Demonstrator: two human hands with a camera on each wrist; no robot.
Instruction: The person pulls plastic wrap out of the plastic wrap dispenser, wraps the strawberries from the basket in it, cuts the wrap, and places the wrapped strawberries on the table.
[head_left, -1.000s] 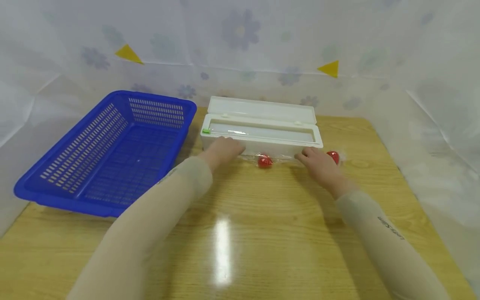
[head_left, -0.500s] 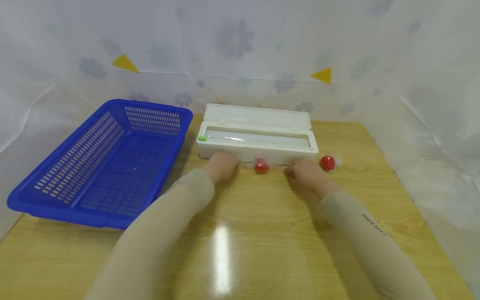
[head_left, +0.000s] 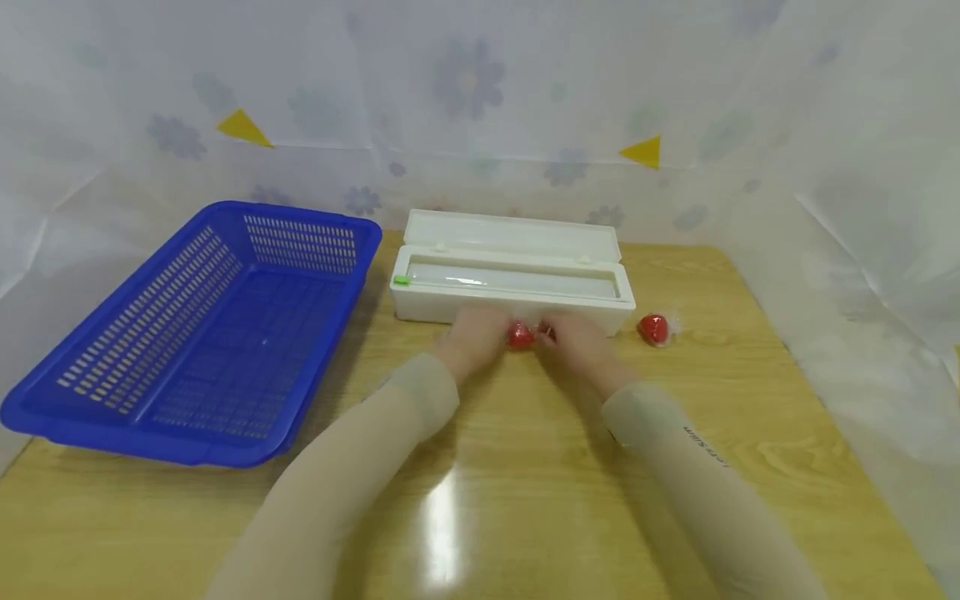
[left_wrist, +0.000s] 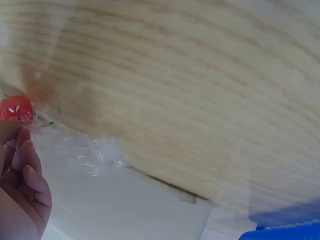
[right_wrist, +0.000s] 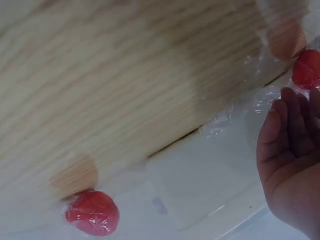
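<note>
A small red rounded piece (head_left: 520, 335) in clear cling film (left_wrist: 95, 152) lies at the front of a white cling film dispenser box (head_left: 517, 304) with its lid raised. My left hand (head_left: 474, 337) is at its left, thumb and fingers pinching the film close beside it in the left wrist view. From the other side, my right hand (head_left: 577, 346) has curled fingers at the film by the same piece (right_wrist: 307, 70). Loose film trails away along the box front. Fingertips are partly hidden in the head view.
A second wrapped red piece (head_left: 654, 329) rests on the wooden table (head_left: 540, 467) right of the box. To the left stands a large blue plastic basket (head_left: 262, 350). A green slider (head_left: 402, 280) sits on the box's left end, and a patterned white sheet (head_left: 465, 167) hangs behind.
Both hands have moved inward along the box front, from either side of the red piece to right beside it. The film's side ends are drawn in. The head view has tilted slightly.
</note>
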